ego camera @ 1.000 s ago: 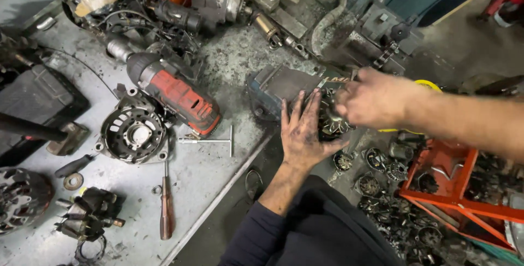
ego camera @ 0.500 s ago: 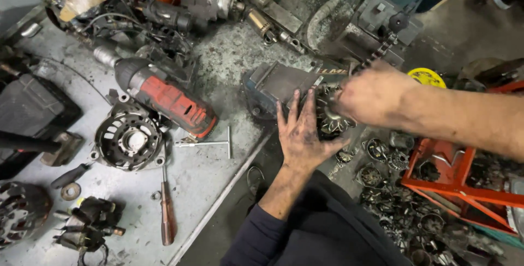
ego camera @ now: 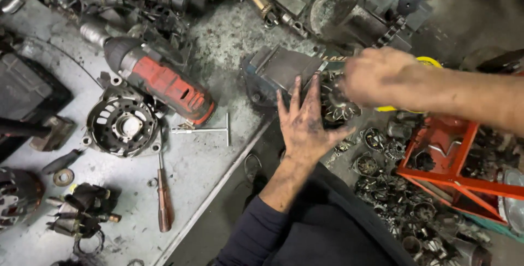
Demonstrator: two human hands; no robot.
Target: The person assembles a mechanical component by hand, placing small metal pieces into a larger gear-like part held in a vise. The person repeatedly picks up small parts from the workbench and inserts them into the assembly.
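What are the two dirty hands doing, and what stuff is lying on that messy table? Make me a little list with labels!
Place: grey metal workbench, dusty and cluttered
Left hand: flat, fingers spread, pressing on a dark round finned part at the bench vise
Right hand: blurred, on the top of the same part; grip unclear
On the bench: red and black power tool, round alternator housing, T-handle wrench, wooden-handled screwdriver
Beside the bench: orange metal frame, pile of small dark parts
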